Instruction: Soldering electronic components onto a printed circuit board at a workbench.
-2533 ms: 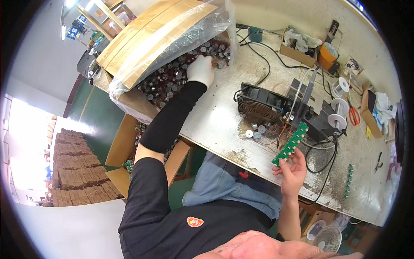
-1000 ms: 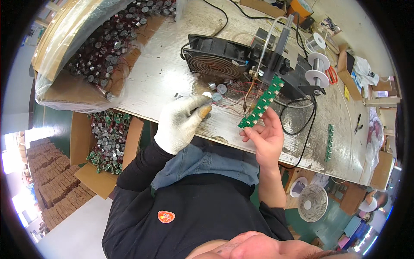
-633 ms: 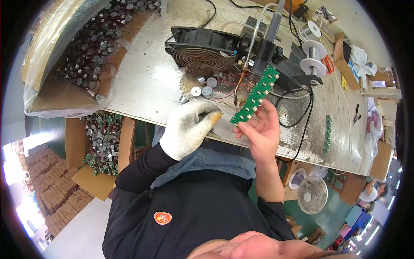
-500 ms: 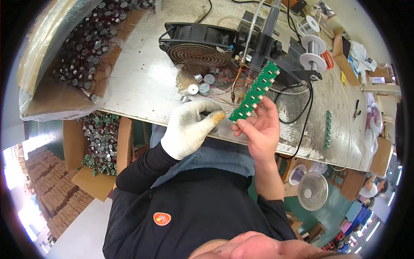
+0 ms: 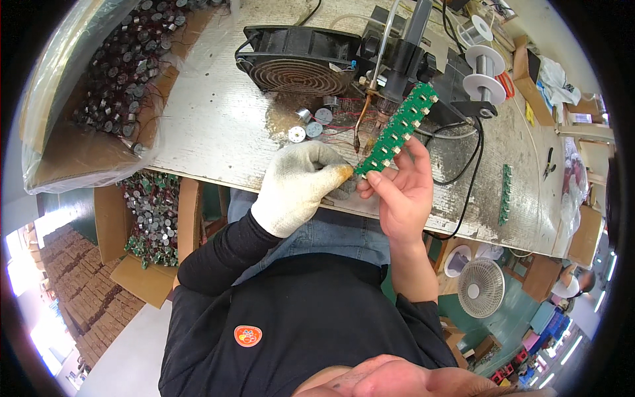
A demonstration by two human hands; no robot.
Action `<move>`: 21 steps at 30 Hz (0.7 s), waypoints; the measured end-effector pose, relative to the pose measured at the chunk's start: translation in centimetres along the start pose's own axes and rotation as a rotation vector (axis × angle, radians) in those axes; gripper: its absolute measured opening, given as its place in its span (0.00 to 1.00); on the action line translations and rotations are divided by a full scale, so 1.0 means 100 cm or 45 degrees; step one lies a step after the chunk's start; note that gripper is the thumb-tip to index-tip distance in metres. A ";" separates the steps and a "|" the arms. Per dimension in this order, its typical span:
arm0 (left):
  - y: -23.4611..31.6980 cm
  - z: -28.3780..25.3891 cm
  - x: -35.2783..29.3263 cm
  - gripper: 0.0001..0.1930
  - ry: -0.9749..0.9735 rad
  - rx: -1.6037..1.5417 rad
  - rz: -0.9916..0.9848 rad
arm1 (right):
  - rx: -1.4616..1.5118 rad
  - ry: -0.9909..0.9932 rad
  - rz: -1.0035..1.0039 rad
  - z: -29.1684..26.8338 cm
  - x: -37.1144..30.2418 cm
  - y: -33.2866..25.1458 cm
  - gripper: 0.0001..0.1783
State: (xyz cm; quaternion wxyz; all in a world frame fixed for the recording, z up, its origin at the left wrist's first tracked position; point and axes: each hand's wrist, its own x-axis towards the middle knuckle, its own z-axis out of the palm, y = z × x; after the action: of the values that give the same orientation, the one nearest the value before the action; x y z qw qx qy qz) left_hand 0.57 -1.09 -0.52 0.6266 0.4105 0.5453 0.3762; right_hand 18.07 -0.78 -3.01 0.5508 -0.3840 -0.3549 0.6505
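Observation:
My right hand, bare, grips the lower end of a long green circuit board between thumb and fingers. The board slants up to the right, with a row of small pale connectors along it. My left hand wears a white knitted glove, stained at the thumb. Its thumb and finger are pinched at the board's lower end; what they hold is too small to make out. A soldering iron tip points down just above that end. Several small round metal motors with red wires lie beyond my left hand.
A black fan stands behind the motors. Solder spools stand at the back right. Another green board and pliers lie on the right of the table. A plastic-lined box of motors occupies the left; below is another filled carton.
My left hand has moved slightly right and up, its fingertips now at the board's lower end. The board and my right hand have shifted a little right.

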 end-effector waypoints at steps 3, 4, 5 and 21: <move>-0.001 0.003 0.003 0.11 0.029 -0.045 0.026 | 0.021 0.007 -0.017 0.000 0.002 0.000 0.35; -0.002 0.003 0.003 0.11 0.028 -0.046 0.025 | 0.014 0.003 -0.013 0.000 0.002 -0.001 0.35; -0.004 0.003 0.004 0.11 0.028 -0.084 0.014 | 0.007 0.000 -0.010 0.000 0.003 -0.002 0.35; -0.010 0.006 0.004 0.11 0.071 -0.091 -0.013 | 0.030 -0.007 -0.015 -0.001 0.001 -0.002 0.35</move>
State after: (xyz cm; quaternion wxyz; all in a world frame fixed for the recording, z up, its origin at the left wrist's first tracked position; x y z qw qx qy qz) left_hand 1.18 -1.18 -1.55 0.6274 0.3745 0.5508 0.4035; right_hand 18.26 -0.65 -2.91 0.5582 -0.3734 -0.3510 0.6525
